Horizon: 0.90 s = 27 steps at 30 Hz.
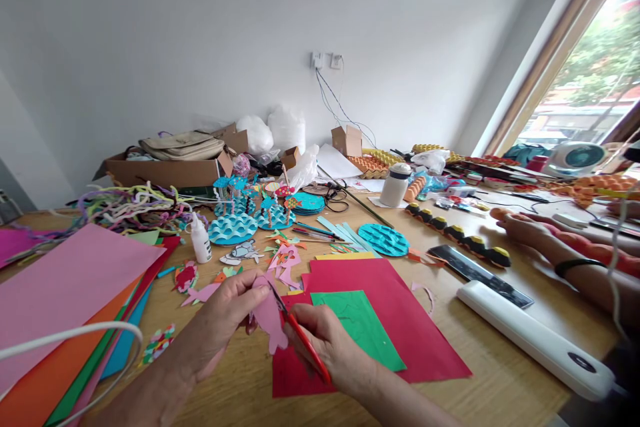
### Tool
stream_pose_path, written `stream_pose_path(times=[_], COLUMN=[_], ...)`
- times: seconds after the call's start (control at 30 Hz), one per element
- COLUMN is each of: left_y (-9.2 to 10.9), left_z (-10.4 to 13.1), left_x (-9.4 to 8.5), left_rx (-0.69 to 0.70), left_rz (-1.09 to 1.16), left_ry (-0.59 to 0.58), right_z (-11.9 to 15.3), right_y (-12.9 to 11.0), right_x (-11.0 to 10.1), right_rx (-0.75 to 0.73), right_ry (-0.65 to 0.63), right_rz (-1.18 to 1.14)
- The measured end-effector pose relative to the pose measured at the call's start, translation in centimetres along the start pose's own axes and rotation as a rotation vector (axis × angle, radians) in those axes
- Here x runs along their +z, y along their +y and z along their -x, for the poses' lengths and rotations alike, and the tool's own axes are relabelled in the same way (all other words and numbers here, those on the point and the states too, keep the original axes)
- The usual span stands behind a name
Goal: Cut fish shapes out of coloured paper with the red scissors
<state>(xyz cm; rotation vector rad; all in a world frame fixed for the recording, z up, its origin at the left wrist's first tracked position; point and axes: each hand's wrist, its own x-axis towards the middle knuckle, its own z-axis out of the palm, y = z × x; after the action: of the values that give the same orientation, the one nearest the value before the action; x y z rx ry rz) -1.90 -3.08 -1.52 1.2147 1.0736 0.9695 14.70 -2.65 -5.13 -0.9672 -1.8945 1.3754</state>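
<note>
Between thumb and fingers, my left hand (236,303) pinches a pink paper cutout (269,315) with a forked lower end. My right hand (327,340) grips red-handled scissors (306,344), whose blades lie against the cutout's upper right edge. Beneath my right hand is a red paper sheet (425,340) with a smaller green sheet (373,330) on it, marked with faint lines. Just past my hands lie pink paper scraps (286,257). Another pink cutout (203,293) rests beside my left hand, partly hidden by it.
Stacked coloured paper (80,280) lies at left, crossed by a white cable (70,335). A glue bottle (201,240) stands near blue wavy discs (233,229). To the right are a phone (480,273), a long white device (533,337) and another person's hand (525,235).
</note>
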Motion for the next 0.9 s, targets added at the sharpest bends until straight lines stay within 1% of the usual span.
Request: stream_pose_path(times=[0.1, 0.3, 0.63, 0.9], left_y=[0.21, 0.5, 0.48, 0.42], left_z=[-0.01, -0.08, 0.11, 0.16], left_x=[0.06, 0.29, 0.56, 0.34], left_rx=[-0.003, -0.001, 0.004, -0.019], left_rz=[0.003, 0.021, -0.022, -0.028], left_ry=[-0.003, 0.04, 0.024, 0.017], right_z=[0.01, -0.08, -0.11, 0.04], right_y=[0.14, 0.21, 0.12, -0.26], right_x=[0.01, -0.03, 0.04, -0.05], right_rx=[0.01, 0.003, 0.023, 0.021], right_ry=[-0.002, 0.006, 0.001, 0.015], right_rz=[-0.006, -0.016, -0.039, -0.003])
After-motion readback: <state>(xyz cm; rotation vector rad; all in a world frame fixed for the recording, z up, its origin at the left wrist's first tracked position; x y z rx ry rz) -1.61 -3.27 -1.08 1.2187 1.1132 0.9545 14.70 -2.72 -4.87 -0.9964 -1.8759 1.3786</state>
